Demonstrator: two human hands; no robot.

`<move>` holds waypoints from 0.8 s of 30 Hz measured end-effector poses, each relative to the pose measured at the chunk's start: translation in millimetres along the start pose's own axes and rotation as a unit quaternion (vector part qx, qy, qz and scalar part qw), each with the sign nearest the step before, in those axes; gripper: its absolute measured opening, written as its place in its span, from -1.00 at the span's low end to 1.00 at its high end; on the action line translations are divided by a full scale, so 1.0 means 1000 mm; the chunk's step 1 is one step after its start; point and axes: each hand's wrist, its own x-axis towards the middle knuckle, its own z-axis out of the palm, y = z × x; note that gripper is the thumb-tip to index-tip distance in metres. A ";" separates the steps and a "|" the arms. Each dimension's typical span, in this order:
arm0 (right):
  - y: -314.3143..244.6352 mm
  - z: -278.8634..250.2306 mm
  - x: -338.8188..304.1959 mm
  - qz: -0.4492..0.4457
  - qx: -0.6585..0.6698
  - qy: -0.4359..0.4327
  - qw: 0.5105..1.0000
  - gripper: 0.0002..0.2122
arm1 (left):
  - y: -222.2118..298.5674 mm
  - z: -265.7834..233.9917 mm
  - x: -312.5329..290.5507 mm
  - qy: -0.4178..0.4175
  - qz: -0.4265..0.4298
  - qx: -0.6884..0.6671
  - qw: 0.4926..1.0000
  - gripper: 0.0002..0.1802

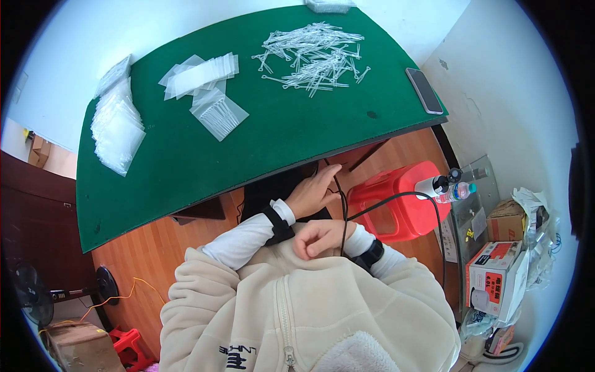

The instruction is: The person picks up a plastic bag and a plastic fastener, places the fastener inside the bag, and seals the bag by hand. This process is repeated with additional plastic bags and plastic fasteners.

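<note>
**Two loose hands below the green tabletop**

My right hand is closest to my chest, its fingers curled in; whether they press on anything I can't tell, as the palm is hidden. Just beyond, my left hand has its fingers extended and the thumb apart, with nothing visible in its grip. A black cable hangs beside both hands; I can't make out whether my left fingers touch it. It also loops across a red plastic stool to my right, near a bottle with a turquoise cap. Dark shapes under the table are hard to read.

The table's front edge lies between me and the work. On top, a clear bag of plastic picks is nearest, then fanned empty-looking bags. Loose clear picks heap farther off, too tangled to count, with a smartphone to their right. A clear packet at the far edge is cut off.
</note>
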 end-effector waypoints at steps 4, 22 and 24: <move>-0.020 0.022 0.035 -0.084 0.022 0.064 0.994 -0.76 | -0.001 0.000 -0.007 -0.016 -0.003 -0.003 1.000 -0.68; -0.160 0.079 0.205 -0.108 -0.112 0.006 0.988 -0.91 | -0.020 -0.029 -0.055 -0.114 0.102 0.105 0.983 -0.77; -0.168 0.076 0.222 -0.061 -0.178 0.031 0.982 -0.91 | 0.006 0.003 -0.052 -0.093 0.077 0.102 0.987 -0.77</move>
